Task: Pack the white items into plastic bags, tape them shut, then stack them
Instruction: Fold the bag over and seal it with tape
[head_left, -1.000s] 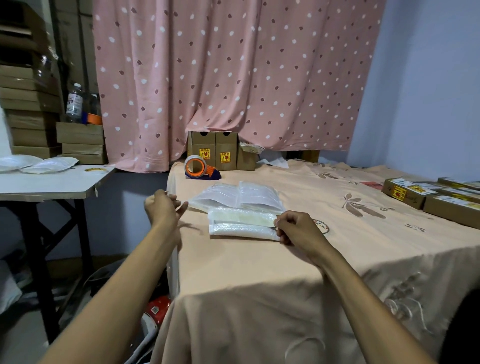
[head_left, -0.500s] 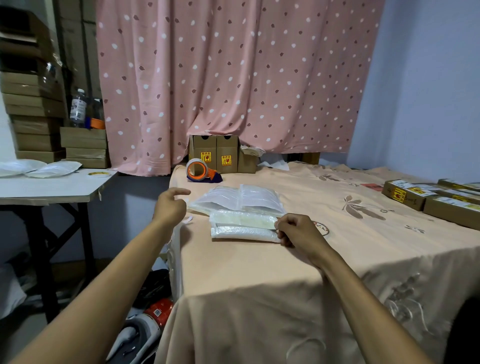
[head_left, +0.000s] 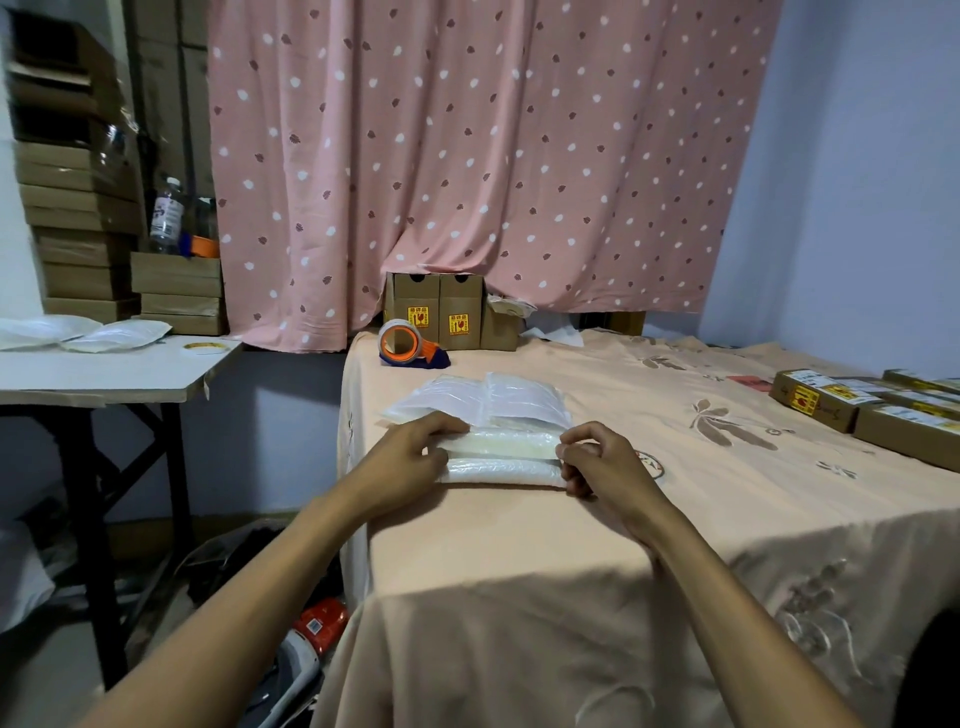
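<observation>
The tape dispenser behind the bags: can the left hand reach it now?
Probably yes. The tape dispenser stands in the open beyond the clear bags, nothing blocking it. But the left hand is busy on the white packet and must let go first.

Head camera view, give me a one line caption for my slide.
Both hands, left and right, grip the ends of a bagged white packet on the peach tablecloth, tape dispenser beyond.
</observation>
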